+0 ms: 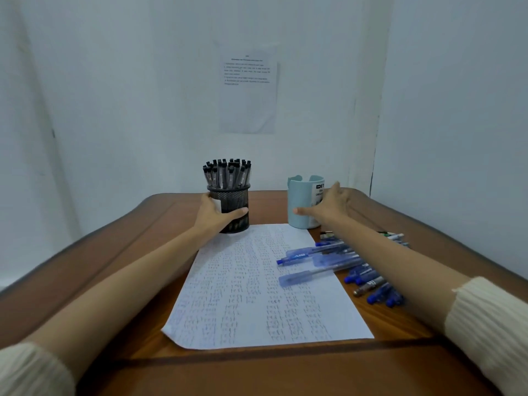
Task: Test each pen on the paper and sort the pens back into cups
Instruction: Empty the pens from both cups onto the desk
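Now: sorting looks to be the step in hand, since both hands are on cups, no pen is being held, and the paper is already full of test marks.
Left hand [217, 214]: grips the black mesh cup [232, 197], thumb across its front and fingers round its left side.
Black mesh cup: stands upright at the far left corner of the paper, packed with black pens [227, 174] standing on end.
Right hand [328, 207]: holds the light blue cup [303, 201], thumb laid on the front and fingers wrapped round the right side.
Light blue cup: stands upright at the far right corner of the paper. Nothing shows above its rim, and its inside is hidden.
Paper [257, 287]: lies flat in the middle of the wooden table [114, 252], reaching close to the table's near edge, covered in rows of short scribbles.
Blue pens [323, 257]: lie in a loose heap along the right edge of the paper. Some rest on the sheet and most lie on the wood beside it, under the right forearm. A few paler pens lie at the far end of the heap.
Next move: probably one hand lets go of its cup and picks a single blue pen from the heap. That calls for lifting the forearm clear so the pile does not roll off the right edge of the table.
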Available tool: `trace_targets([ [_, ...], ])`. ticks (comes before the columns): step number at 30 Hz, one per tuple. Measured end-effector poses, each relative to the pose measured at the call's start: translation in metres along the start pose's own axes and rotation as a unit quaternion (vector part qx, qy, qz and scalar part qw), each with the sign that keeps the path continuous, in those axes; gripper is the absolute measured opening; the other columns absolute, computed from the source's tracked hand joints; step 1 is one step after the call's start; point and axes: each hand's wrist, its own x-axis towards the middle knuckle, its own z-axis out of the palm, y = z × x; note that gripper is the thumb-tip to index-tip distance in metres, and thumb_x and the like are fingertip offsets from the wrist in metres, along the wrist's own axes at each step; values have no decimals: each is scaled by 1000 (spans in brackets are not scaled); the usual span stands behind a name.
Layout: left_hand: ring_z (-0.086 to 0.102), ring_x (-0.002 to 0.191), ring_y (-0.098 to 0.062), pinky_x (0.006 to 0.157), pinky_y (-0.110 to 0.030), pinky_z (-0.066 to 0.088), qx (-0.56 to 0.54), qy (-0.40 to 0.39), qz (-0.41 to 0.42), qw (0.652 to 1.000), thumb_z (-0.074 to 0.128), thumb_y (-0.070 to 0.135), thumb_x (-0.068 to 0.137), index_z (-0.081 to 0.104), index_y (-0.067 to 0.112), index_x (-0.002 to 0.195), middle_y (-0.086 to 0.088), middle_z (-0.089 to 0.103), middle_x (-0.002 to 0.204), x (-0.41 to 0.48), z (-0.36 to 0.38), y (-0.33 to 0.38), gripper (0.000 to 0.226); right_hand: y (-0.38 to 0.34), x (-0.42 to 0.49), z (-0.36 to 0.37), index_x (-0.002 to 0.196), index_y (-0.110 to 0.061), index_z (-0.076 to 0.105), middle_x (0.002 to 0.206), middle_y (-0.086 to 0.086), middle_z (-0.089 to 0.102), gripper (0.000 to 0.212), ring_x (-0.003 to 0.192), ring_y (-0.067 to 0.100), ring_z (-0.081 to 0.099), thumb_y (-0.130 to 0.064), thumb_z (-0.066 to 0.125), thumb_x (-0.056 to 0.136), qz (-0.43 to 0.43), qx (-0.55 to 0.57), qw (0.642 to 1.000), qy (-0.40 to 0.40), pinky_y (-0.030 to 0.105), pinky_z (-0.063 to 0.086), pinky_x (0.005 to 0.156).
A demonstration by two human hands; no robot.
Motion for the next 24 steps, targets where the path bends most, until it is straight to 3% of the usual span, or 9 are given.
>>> trace_targets([
  [1, 40, 129, -23, 98, -31, 37, -13, 1, -3, 1000, 79, 32, 72, 20, 6, 139, -7, 40, 140, 0, 0, 3, 93, -6, -9, -3, 143, -9, 18, 140, 16, 27, 108, 132, 30, 24, -38, 84, 63, -24, 0, 999, 33, 42, 31, 102],
  [3, 40, 130, -24, 102, -34, 37, -28, 1, -11, 1000, 80, 34, 70, 22, 8, 140, -7, 40, 141, 4, -2, 10, 94, -18, -33, -8, 140, -13, 27, 134, 13, 33, 93, 124, 26, 32, -36, 81, 67, -106, 4, 992, 71, 37, 34, 97],
  [7, 47, 123, -24, 98, -44, 46, -45, 5, -48, 998, 86, 36, 60, 35, 12, 136, -7, 47, 135, 7, -12, 18, 94, -16, -70, -6, 122, -21, 55, 121, 3, 54, 45, 111, 17, 46, -29, 71, 80, -239, -89, 964, -79, 31, 39, 95],
  [9, 49, 120, -23, 94, -44, 49, -39, 16, -52, 998, 87, 35, 58, 39, 11, 132, -6, 51, 132, 2, -15, 22, 92, -9, -79, 1, 126, -23, 55, 133, 2, 51, 43, 120, 19, 45, -39, 62, 87, -249, -174, 937, -171, 32, 37, 97],
  [11, 53, 114, -21, 92, -41, 51, -11, 13, -38, 999, 87, 36, 58, 42, 12, 129, -3, 53, 126, -5, -18, 30, 87, -5, -81, 6, 128, -23, 55, 136, 3, 51, 42, 121, 21, 46, -45, 50, 92, -242, -226, 921, -207, 35, 41, 96],
  [14, 52, 103, -16, 79, -30, 53, 26, -15, 1, 1000, 84, 37, 63, 43, 13, 129, 3, 51, 114, -20, -31, 46, 81, -6, -82, 7, 123, -23, 59, 128, 5, 59, 37, 110, 22, 54, -40, 39, 97, -240, -254, 912, -217, 31, 42, 83],
  [19, 54, 102, -13, 67, -19, 50, 21, -25, 42, 999, 84, 36, 64, 49, 20, 125, 4, 55, 115, -47, -82, 68, 72, -13, -89, 2, 125, -25, 58, 130, 6, 57, 35, 112, 24, 53, -31, 34, 99, -253, -288, 901, -201, 32, 43, 90],
  [22, 55, 88, -4, 70, -10, 41, 119, -33, 110, 986, 82, 53, 45, 53, 24, 112, 8, 60, 108, -65, -123, 70, 78, -16, -91, 1, 124, -24, 58, 129, 7, 57, 35, 111, 24, 54, -29, 33, 99, -254, -291, 901, -199, 33, 43, 88],
  [24, 57, 87, -5, 75, -11, 44, 232, -50, 175, 956, 73, 63, 36, 52, 24, 112, 8, 63, 105, -79, -146, 66, 87, -16, -92, 1, 124, -23, 58, 129, 8, 57, 35, 111, 25, 53, -28, 34, 99, -251, -290, 901, -203, 33, 43, 88],
])
